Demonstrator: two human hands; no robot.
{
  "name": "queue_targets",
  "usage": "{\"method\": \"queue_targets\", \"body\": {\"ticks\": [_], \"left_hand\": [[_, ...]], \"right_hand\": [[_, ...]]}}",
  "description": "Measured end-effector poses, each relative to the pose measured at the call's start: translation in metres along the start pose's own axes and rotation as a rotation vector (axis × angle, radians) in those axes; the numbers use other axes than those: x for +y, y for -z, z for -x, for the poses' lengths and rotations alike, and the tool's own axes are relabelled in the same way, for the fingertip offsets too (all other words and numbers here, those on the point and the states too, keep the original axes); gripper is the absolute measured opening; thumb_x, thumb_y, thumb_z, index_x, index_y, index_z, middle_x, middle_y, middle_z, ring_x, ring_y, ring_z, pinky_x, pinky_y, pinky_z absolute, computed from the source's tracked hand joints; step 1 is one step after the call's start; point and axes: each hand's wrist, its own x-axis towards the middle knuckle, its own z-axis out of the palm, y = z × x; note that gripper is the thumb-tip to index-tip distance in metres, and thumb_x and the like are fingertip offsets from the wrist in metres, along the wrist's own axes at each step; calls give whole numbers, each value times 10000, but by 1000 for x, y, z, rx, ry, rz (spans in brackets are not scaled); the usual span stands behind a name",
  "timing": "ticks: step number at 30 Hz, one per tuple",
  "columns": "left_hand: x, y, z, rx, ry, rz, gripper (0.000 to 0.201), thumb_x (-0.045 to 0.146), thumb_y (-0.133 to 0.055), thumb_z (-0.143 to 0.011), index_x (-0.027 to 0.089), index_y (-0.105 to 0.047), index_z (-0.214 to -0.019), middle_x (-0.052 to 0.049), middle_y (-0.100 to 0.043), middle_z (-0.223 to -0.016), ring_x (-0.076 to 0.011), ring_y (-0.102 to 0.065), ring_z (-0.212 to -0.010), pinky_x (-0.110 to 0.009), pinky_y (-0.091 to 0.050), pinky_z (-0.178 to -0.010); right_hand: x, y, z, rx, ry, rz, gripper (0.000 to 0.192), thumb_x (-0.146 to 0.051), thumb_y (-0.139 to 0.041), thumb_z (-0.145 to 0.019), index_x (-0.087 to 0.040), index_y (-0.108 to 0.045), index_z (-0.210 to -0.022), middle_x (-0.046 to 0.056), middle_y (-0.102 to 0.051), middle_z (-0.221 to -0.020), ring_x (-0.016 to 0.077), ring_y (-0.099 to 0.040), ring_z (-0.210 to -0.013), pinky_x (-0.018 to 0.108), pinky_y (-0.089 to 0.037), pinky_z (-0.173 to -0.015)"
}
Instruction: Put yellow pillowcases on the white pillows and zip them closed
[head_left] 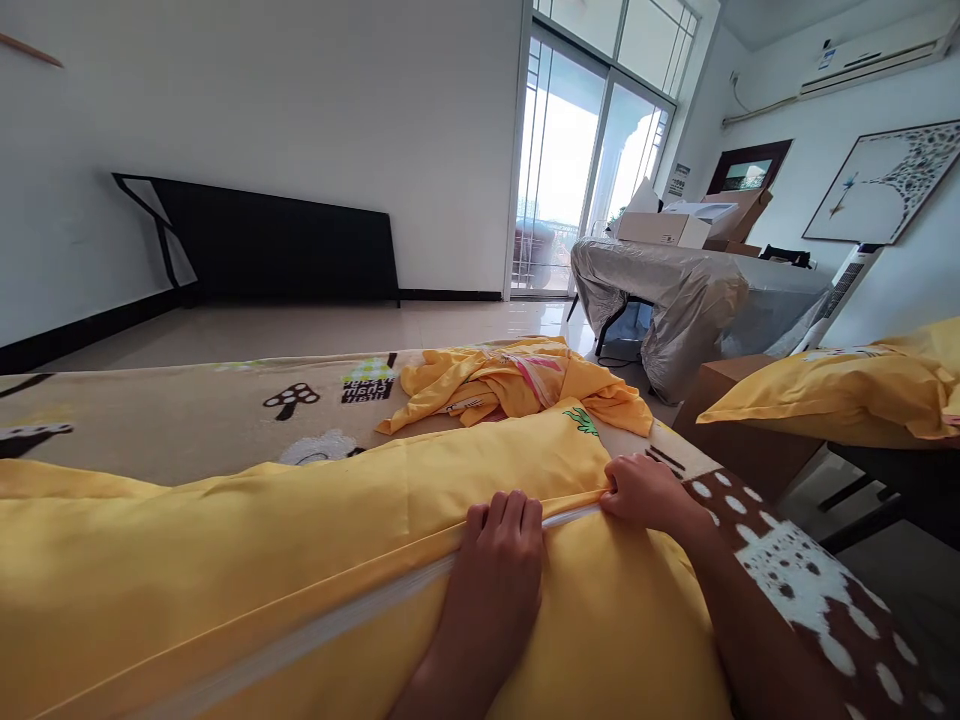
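1. I see a yellow pillowcase [300, 560], smooth woven cloth with a slight sheen, plump and softly creased, lying along the near edge of the bed [187, 420]. A white zipper strip [375, 600] runs along its length.
2. My left hand [499, 560] lies flat across the zipper strip, fingers curled over the seam and pressing the cloth down; I cannot tell whether it pinches anything.
3. My right hand [645, 492] is clenched on the pillowcase corner at the end of the zipper strip, fingertips pinching the fabric there.
4. The bed carries a tan sheet printed with brown-and-white cartoon figures, matte in texture.
5. Beyond the pillowcase, a crumpled yellow cloth [517, 385] lies heaped on the bed, with pink and green print showing.
6. To the right of the pillowcase, off the bed, a filled yellow pillow [825, 390] rests on a brown box [742, 430].
7. Farther behind the pillowcase, a table draped in grey wrinkled sheeting [675, 290] holds cardboard cartons.
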Motion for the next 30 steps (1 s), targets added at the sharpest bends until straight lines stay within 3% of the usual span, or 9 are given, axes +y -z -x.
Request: {"method": "queue_targets", "body": {"ticks": [13,25,30], "left_hand": [[0,0,2,-25,-9,3,219,51,-374,-861,175,-555,-862,-55,-566,-854,-230,-485,-828,-371,-344,-750],[-1,0,1,-27,18,11,227,55,-362,-865,176,-554,-846,-55,-567,-851,-236,-487,-826,-375,-334,-749],[-1,0,1,-37,22,29,227,60,-361,-868,181,-551,-854,-51,-564,-855,-235,-485,-832,-375,-333,-753]], "right_hand": [[-11,3,5,57,-78,105,230,-269,-495,-768,-159,-674,-862,145,-686,-923,253,-635,-853,286,-376,-643],[-4,8,11,90,166,-53,153,-183,-470,-788,-181,-574,-675,37,-642,-774,138,-543,-693,259,-267,-595],[1,12,11,56,122,-130,127,-271,-531,-793,-195,-586,-878,17,-636,-793,138,-526,-684,249,-256,-587]]}}
